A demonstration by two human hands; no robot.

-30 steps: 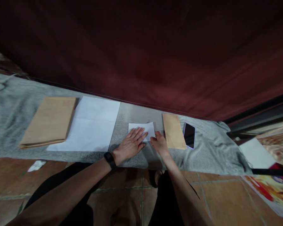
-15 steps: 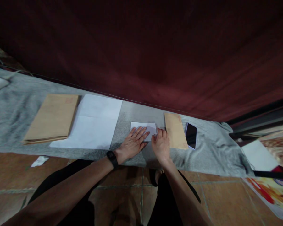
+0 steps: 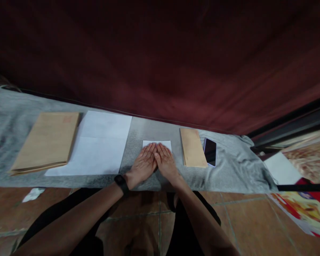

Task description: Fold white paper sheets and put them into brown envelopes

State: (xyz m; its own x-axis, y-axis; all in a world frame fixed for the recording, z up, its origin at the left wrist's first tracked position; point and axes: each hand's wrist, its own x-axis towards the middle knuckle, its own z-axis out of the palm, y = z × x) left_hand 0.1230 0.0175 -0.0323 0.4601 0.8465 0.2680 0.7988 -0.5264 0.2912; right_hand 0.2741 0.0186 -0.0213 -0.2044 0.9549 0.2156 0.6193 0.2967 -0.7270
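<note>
A small folded white paper (image 3: 157, 143) lies on a grey cloth (image 3: 229, 174) spread over the floor. My left hand (image 3: 143, 164) lies flat on it, fingers stretched out, a black band on the wrist. Right beside it, touching at the fingers, my right hand (image 3: 165, 163) also presses flat on the paper. Most of the paper is hidden under both palms. A small brown envelope (image 3: 192, 152) lies just to the right of my right hand.
A large white sheet (image 3: 96, 147) and a stack of large brown envelopes (image 3: 46, 141) lie to the left. A dark phone (image 3: 209, 152) sits beside the small envelope. A dark red curtain hangs behind. A scrap of paper (image 3: 33, 194) lies on the brown tiles.
My right hand has moved left from the paper's right edge onto the paper and flattened beside my left hand. My left hand stays flat on it.
</note>
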